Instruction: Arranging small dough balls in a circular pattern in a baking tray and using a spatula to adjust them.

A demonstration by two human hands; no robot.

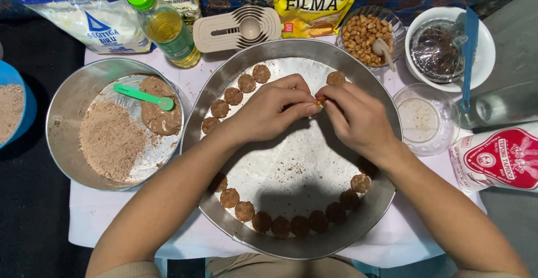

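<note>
Dough rounds (pixel 280 225) line the big tray's (pixel 374 222) rim while left hand (pixel 269 110) and right hand (pixel 353 115) pinch, fingertips together, what seems a peanut (pixel 319 103) (mid-tray); a gentle grip suits.

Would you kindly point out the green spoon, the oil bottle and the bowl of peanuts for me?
green spoon (pixel 143 96), head view, middle of its handle.
oil bottle (pixel 168 31), head view, its clear body.
bowl of peanuts (pixel 399 30), head view, glass rim on the right side.
</note>
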